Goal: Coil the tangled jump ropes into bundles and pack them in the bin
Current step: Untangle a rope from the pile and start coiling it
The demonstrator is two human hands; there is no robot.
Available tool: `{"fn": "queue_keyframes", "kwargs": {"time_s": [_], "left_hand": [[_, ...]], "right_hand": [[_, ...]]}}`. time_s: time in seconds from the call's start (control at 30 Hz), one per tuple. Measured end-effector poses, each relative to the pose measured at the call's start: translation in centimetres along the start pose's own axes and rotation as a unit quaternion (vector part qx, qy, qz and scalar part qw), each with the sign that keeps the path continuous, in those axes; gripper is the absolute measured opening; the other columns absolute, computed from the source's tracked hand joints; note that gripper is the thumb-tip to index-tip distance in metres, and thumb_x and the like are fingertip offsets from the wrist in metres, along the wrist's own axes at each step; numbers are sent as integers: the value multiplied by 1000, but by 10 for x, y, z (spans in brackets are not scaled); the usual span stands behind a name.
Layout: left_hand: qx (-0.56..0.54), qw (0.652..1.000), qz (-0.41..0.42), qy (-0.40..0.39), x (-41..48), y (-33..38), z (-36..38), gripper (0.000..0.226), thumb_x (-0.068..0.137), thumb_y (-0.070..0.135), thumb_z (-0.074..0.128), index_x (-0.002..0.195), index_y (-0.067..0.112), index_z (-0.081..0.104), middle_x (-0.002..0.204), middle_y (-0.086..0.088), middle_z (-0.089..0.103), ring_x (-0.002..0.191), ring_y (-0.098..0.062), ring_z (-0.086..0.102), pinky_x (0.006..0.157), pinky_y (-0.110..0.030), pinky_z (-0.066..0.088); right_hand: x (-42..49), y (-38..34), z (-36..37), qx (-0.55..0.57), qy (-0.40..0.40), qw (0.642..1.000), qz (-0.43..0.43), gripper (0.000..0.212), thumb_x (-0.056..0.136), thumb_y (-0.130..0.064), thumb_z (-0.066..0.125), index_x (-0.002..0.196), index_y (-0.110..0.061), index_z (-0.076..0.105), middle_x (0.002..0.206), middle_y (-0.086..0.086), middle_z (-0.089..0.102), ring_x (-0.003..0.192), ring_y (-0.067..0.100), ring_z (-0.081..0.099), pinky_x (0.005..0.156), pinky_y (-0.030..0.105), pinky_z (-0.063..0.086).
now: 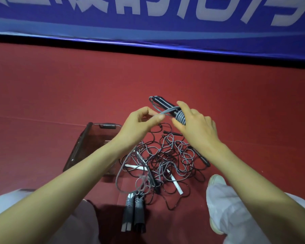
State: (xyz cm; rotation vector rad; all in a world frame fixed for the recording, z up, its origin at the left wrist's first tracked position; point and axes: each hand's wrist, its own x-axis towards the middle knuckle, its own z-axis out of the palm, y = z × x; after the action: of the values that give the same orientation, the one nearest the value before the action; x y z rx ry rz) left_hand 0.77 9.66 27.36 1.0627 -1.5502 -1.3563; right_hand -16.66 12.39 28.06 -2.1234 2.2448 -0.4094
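Left hand: we see the left hand (141,122) raised above the floor, thumb and forefinger pinching a stretch of grey plastic jump-rope cord (166,111); its other fingers are tucked behind and hard to make out.
Right hand: the right hand (195,127) is closed round a pair of slim black rope handles (162,103), with several grey turns wound round them at its fingertips; the handles' near ends are hidden in the palm.
Tangle: a loose heap of thin black and grey ropes (165,159) lies on the red floor (60,95) below both hands, white stick handles (136,167) poking out (we cannot count the ropes in it).
Wound bundle: a grey-coiled bundle of handles (133,208) lies at the heap's near edge, its lower ends blurred.
Bin: the dark translucent plastic bin (85,138) stands on the floor just left of the heap; the left forearm covers its right side, and we cannot read its contents through the smoky wall.
Backdrop: a blue banner with white lettering (148,23) is cut off at the top edge, unreadable.
Lower corners: pale trouser legs, and a white shoe (217,182) beside the heap.
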Motion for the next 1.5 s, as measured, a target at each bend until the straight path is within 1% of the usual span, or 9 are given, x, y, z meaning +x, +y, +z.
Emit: {"fn": "queue_keyframes", "kwargs": {"time_s": [0.23, 0.4, 0.57, 0.77, 1.0, 1.1, 1.23, 1.4, 1.5], "left_hand": [[76, 989, 104, 77, -1, 0, -1, 11, 83, 17, 74, 80, 9, 67, 74, 1, 63, 67, 0, 52, 66, -14, 42], [405, 803, 424, 110, 9, -13, -13, 10, 91, 18, 62, 87, 9, 59, 84, -3, 53, 69, -20, 52, 59, -34, 46], [166, 977, 129, 45, -4, 0, -1, 31, 96, 33, 54, 82, 7, 61, 64, 18, 58, 58, -1, 40, 58, -16, 32], [-41, 992, -76, -97, 3, 6, -11, 17, 95, 16, 55, 83, 10, 64, 56, 13, 57, 48, 2, 43, 42, -8, 32], [-58, 991, -89, -77, -1, 13, -5, 14, 89, 4, 62, 76, 8, 63, 51, 9, 62, 42, 2, 52, 44, -8, 38], [-2, 996, -59, -70, -2, 2, -2, 35, 83, 33, 69, 59, 13, 52, 46, 7, 46, 40, -6, 37, 45, -17, 33], [100, 983, -83, -127, 3, -1, -8, 64, 88, 66, 34, 59, 15, 60, 49, 6, 39, 47, -10, 33, 54, -25, 27], [63, 987, -60, -138, 15, 2, -39, 35, 94, 38, 51, 78, 15, 71, 65, 9, 63, 62, -4, 51, 64, -18, 39], [57, 995, 32, -77, 16, 6, -49, 21, 87, 33, 60, 85, 16, 72, 74, 11, 65, 76, -7, 52, 73, -18, 41]], "right_hand": [[1, -3, 3, -7, 39, 999, -3, 53, 95, -56, 42, 136, -23, 35, 119, 9, 59, 100, 45, 59, 80, 42, 44], [3, -5, 3, 68, 69, 995, -7, 44, 95, -54, 44, 128, -24, 39, 109, 5, 62, 93, 40, 61, 74, 39, 39], [0, -6, -5, 213, 50, 976, -2, 40, 92, -47, 57, 121, -23, 43, 88, -6, 59, 77, 23, 55, 68, 30, 30], [-2, -5, -5, 325, -43, 945, 3, 49, 74, -50, 75, 111, -31, 49, 89, -4, 63, 79, 18, 59, 70, 32, 45], [-2, -16, 3, 551, -91, 829, 29, 30, 83, -56, 60, 84, -27, 57, 64, 8, 50, 36, 12, 29, 37, 18, 24], [-1, -17, 6, 607, -85, 786, 78, 29, 96, -46, 49, 80, -22, 56, 62, 11, 49, 34, 11, 25, 36, 14, 18], [2, -15, 3, 670, -104, 726, 116, 30, 98, -44, 44, 90, -18, 55, 58, 7, 50, 32, 10, 23, 35, 13, 15], [4, -11, 2, 662, -107, 734, 112, 33, 98, -47, 44, 107, -17, 53, 58, 5, 51, 33, 9, 23, 34, 15, 14], [9, -8, 1, 597, -45, 793, 115, 29, 97, -48, 47, 94, -19, 50, 64, 7, 52, 33, 7, 33, 34, 16, 22]]}}
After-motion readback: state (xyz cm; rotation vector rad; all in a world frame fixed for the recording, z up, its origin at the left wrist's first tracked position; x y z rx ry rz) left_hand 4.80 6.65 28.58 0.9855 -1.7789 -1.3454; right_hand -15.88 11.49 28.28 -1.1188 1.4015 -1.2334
